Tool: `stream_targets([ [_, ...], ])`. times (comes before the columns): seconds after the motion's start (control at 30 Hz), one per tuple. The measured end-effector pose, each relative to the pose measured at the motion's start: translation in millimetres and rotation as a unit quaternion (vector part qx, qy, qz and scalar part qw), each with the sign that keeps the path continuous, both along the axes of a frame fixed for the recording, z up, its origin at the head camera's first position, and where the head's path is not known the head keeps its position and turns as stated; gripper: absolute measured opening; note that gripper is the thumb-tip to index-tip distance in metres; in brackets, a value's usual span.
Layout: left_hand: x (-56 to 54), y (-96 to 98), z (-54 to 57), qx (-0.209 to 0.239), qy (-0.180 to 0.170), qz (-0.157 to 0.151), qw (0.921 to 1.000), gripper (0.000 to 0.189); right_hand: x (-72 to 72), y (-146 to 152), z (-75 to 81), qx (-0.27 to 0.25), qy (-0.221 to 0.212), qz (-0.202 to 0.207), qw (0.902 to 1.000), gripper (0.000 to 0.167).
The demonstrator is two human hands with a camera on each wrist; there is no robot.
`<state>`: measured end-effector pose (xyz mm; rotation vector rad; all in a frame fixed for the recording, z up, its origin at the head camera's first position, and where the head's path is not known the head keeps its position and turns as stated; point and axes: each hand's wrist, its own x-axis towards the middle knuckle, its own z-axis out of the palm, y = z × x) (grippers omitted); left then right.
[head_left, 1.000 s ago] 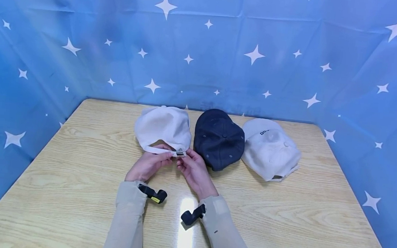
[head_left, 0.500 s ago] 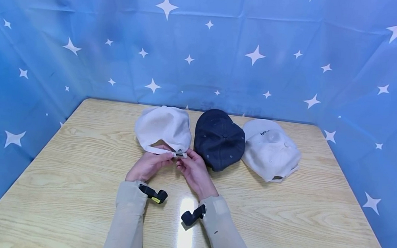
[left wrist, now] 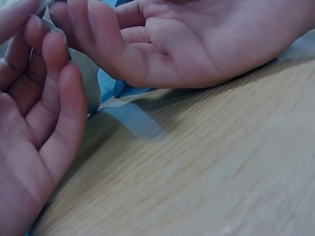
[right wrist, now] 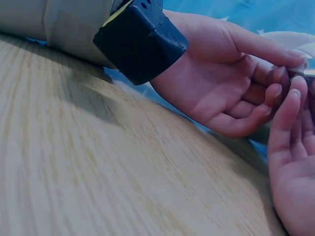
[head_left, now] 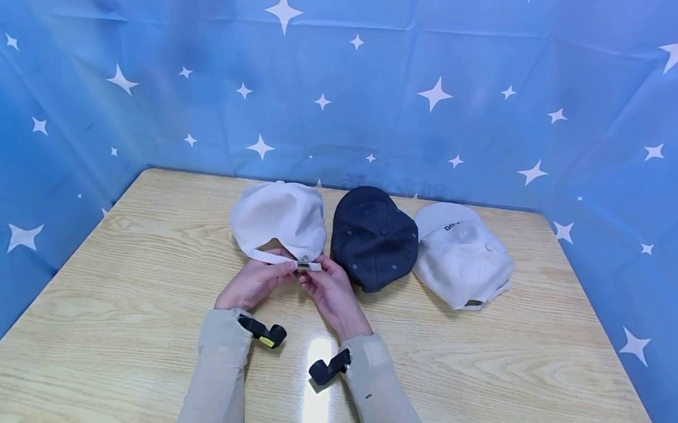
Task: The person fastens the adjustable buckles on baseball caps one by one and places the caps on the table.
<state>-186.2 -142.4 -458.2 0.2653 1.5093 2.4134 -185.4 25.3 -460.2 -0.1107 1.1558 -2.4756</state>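
Observation:
A white cap [head_left: 280, 213] lies at the back left of the table, its rear opening and strap [head_left: 264, 256] toward me. My left hand [head_left: 253, 285] pinches the strap just left of its metal buckle [head_left: 304, 265]. At the buckle's right side, my right hand [head_left: 335, 300] pinches the strap end between thumb and fingers. The fingertips of both hands nearly meet below the strap. In the right wrist view, the left thumb [right wrist: 290, 58] presses on the strap near the buckle. The left wrist view hides most of the strap behind fingers.
A dark navy cap [head_left: 375, 242] lies right beside the white one, close to my right hand. Further right is an off-white cap [head_left: 463, 257] with dark lettering. The wooden table [head_left: 512, 385] ends at a blue star-patterned curtain [head_left: 349, 103].
Slightly more of the white strap end shows to the right of the buckle, and the buckle sits a touch lower. Both hands stay nearly in place; the caps have not moved.

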Motion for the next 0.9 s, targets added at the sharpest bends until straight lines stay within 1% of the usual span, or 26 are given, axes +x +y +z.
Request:
stream_targets([
  [0.23,-0.6,-0.9,-1.1,0.006,0.016,0.007,0.9998,0.012,-0.7,1.0,-1.1,-0.02,0.002,0.0,0.9998,0.017],
  [0.37,-1.0,-1.8,-1.5,0.009,0.022,0.006,0.9997,0.012,-0.5,1.4,-1.1,-0.025,0.005,0.001,0.9997,0.017],
  [0.9,-0.2,-1.5,-1.7,0.006,0.016,0.008,0.9998,0.011,-0.3,1.5,-1.3,-0.023,0.015,0.004,0.9996,0.016],
])
